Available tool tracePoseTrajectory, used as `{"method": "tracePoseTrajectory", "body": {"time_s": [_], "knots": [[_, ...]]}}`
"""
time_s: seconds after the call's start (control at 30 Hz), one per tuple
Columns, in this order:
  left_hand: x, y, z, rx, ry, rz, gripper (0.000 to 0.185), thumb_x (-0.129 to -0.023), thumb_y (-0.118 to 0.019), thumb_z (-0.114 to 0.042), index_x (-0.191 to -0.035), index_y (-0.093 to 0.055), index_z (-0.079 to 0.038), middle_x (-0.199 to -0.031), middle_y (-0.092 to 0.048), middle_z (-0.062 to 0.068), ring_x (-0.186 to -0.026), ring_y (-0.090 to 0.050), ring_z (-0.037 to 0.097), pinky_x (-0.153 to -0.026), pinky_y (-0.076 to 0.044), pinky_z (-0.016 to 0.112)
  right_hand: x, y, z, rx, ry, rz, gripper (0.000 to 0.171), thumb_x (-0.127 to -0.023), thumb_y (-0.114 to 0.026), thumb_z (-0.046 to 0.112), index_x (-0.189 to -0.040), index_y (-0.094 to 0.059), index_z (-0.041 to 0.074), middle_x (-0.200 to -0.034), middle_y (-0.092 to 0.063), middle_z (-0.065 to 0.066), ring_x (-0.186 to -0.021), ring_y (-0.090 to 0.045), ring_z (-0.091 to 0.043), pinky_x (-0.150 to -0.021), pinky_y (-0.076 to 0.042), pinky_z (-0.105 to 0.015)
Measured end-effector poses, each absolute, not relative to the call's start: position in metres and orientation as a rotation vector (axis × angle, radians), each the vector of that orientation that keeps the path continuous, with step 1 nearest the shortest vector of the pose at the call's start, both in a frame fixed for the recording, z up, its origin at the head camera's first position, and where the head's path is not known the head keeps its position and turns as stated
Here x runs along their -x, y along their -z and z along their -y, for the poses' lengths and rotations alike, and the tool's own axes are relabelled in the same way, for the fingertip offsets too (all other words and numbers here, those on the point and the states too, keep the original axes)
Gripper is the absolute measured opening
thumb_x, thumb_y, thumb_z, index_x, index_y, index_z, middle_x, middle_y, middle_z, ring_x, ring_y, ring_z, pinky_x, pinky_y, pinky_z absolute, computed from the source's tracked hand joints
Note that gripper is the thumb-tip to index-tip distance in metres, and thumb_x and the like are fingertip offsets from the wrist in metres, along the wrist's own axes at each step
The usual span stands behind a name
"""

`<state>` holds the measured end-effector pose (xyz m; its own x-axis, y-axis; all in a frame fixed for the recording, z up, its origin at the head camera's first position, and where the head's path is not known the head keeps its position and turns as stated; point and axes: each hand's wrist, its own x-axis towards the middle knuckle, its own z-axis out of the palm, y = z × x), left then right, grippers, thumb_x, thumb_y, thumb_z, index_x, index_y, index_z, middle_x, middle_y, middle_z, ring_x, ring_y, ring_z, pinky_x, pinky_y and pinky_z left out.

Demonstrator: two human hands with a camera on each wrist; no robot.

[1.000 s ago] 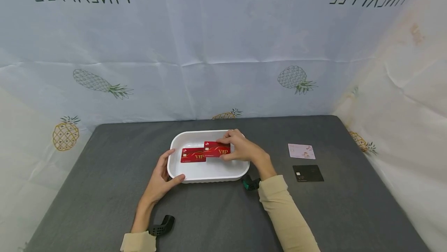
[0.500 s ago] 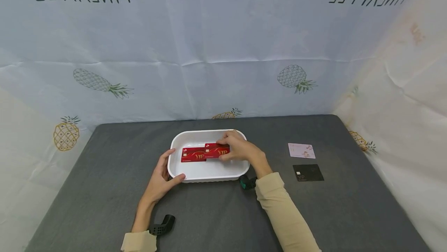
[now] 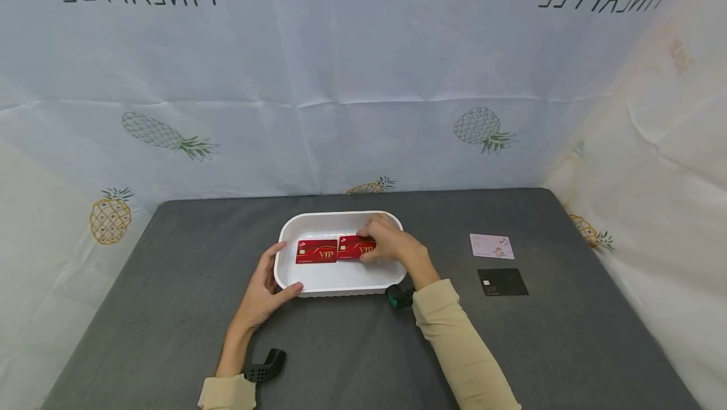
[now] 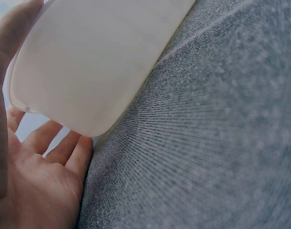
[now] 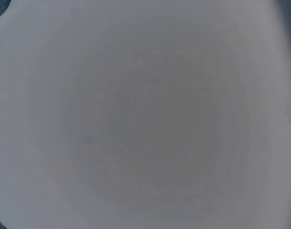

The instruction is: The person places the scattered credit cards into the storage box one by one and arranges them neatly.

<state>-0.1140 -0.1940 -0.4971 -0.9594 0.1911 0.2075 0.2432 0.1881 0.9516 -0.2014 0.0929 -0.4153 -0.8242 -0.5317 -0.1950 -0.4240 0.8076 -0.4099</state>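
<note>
Two red cards in tray

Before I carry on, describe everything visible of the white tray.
The white tray is a glossy, plastic-looking rounded rectangle with raised walls, upright on the gray table, longest left to right. The left hand grips its left end. Inside, a left red card and a right red card sit side by side; the right hand pinches the latter. Whether that hand touches the tray is unclear.

Head and left wrist views share the tray.
</note>
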Motion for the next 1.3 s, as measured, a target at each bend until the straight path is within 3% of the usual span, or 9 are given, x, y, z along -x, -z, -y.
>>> {"method": "tracePoseTrajectory", "body": {"time_s": [0.83,1.3], "knots": [[0.1134,0.4985,0.1942,0.477,1.921,2.371,0.088,-0.084,-0.076,0.004,-0.156,-0.027,0.0,-0.151,-0.041,0.029,-0.119,-0.059,0.02,-0.092,-0.051,0.014,0.1947,0.4219,-0.0857,0.629,0.427,-2.704,0.046,-0.089,-0.08,0.018,-0.131,-0.069,0.006,-0.114,-0.062,-0.009,-0.113,-0.043,-0.025,-0.103,-0.043,-0.041],[0.1144,0.4993,0.1946,0.476,1.925,2.369,0.088,-0.084,-0.077,0.004,-0.156,-0.027,-0.001,-0.152,-0.04,0.028,-0.12,-0.058,0.019,-0.093,-0.05,0.013,0.1955,0.4213,-0.0846,0.577,0.449,-2.701,0.053,-0.088,-0.081,0.023,-0.138,-0.065,0.01,-0.121,-0.061,-0.008,-0.123,-0.042,-0.027,-0.109,-0.043,-0.044]]}}
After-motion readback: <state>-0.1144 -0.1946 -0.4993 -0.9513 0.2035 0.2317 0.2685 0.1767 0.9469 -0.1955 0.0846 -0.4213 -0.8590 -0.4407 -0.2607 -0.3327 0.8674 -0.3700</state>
